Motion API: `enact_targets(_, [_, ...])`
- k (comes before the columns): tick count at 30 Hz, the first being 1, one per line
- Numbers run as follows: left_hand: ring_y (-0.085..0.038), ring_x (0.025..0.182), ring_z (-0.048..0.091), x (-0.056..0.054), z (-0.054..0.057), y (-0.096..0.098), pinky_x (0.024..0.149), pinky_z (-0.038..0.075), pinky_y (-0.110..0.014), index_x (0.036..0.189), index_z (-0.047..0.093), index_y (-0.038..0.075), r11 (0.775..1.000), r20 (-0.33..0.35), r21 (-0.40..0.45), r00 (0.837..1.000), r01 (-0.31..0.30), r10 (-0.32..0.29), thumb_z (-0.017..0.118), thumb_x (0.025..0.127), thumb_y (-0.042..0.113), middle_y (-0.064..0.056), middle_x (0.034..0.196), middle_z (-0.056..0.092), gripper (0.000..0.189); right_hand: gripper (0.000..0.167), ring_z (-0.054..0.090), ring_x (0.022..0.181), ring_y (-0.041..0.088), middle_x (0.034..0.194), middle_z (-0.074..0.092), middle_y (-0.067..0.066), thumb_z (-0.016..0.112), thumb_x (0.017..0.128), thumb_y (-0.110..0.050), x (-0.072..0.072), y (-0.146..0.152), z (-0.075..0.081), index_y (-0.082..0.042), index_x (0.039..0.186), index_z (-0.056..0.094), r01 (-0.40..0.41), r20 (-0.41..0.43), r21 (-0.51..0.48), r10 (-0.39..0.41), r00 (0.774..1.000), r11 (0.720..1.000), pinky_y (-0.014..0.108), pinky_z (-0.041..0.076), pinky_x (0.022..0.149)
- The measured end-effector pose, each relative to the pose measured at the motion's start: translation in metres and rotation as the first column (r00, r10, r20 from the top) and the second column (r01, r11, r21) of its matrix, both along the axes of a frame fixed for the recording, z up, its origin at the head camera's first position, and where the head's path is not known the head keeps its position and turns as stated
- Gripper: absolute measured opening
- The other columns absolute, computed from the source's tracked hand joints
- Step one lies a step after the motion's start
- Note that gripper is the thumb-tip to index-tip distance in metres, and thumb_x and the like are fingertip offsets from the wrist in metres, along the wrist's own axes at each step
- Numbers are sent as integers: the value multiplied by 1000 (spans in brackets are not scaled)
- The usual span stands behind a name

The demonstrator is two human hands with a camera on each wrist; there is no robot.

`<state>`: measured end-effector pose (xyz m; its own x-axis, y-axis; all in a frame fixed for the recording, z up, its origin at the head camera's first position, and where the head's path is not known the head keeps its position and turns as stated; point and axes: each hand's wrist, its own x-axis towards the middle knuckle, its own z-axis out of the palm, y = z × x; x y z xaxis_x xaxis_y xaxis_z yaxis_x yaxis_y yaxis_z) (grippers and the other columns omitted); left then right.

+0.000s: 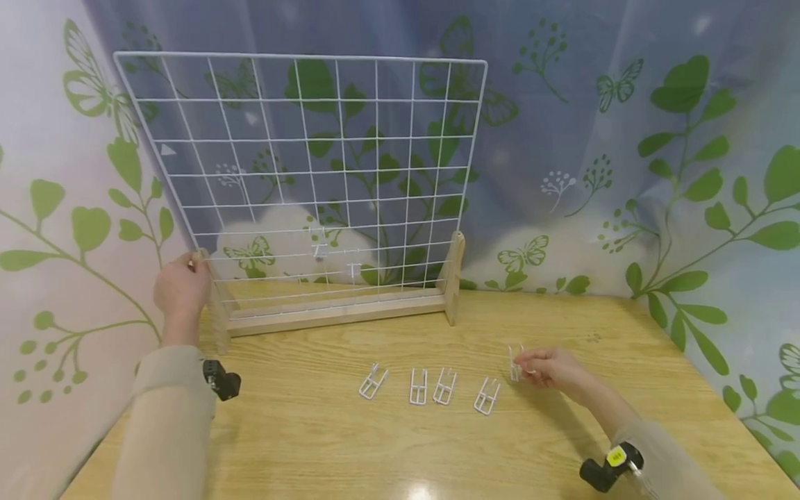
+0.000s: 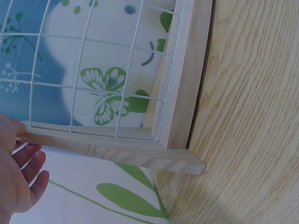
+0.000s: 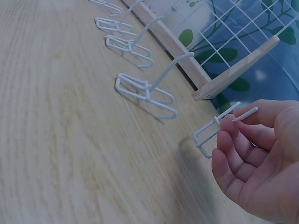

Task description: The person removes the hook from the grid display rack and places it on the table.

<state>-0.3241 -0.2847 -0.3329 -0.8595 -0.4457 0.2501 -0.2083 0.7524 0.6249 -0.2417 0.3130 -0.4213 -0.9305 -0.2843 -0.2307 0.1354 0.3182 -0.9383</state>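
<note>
My left hand (image 1: 182, 288) grips the top of the left side post of a wooden stand (image 1: 337, 318), thumb and fingertips at the post's end in the left wrist view. A white wire grid panel (image 1: 340, 99) stands upright in that stand, leaning back a little. Over on the right, my right hand (image 1: 556, 371) pinches a white wire hook (image 3: 245, 114) by its prong end, with the looped frame pointing away from the fingers, close over the table. Several matching hooks (image 1: 419, 387) lie in a loose row to the left of this hand.
Small white hooks (image 1: 319, 246) appear on the lower middle of the grid. Everything stands on a wood-grain table (image 1: 300, 430). A leaf-and-butterfly printed curtain (image 1: 562, 139) hangs right behind the panel and along both sides.
</note>
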Motion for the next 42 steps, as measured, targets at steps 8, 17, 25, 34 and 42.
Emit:
enact_targets(8, [-42,99,54,0,-1,0,78,42,-53,134,47,5,1000,-2,2,1000,-12,12,26,98,33,-23,109,60,50,39,59,77,14,86,63,4,53,90,-9,13,4,-4,19,117,49,-44,45,-8,44,998,999,26,50,69])
enact_targets(17, [-43,102,53,-2,-1,-2,81,42,-53,134,47,5,1000,-9,0,1000,-9,9,28,98,32,-23,111,59,49,39,59,74,11,83,63,2,53,90,-10,21,4,-6,18,117,50,-67,81,-22,69,994,997,26,50,67])
enact_targets(25, [-43,103,53,0,0,-1,83,41,-53,134,47,4,1000,-9,-5,1000,-3,2,26,98,33,-24,113,59,51,36,58,71,9,81,62,2,46,95,-13,21,3,-5,18,115,51,-87,102,-38,90,991,996,23,49,63])
enact_targets(34, [-44,103,53,0,-1,-2,82,42,-54,133,48,3,1000,-14,-2,1000,-5,5,29,98,32,-24,113,59,49,43,59,72,11,82,61,4,45,92,-11,16,7,-2,23,120,42,-56,41,0,55,998,998,26,50,64])
enact_targets(42, [-43,102,53,0,-1,-3,83,41,-53,134,46,4,1000,-11,7,1000,4,-4,29,98,32,-24,113,59,49,43,57,73,10,82,60,4,47,93,-12,4,1,15,21,120,44,-39,-48,91,43,998,995,29,52,70])
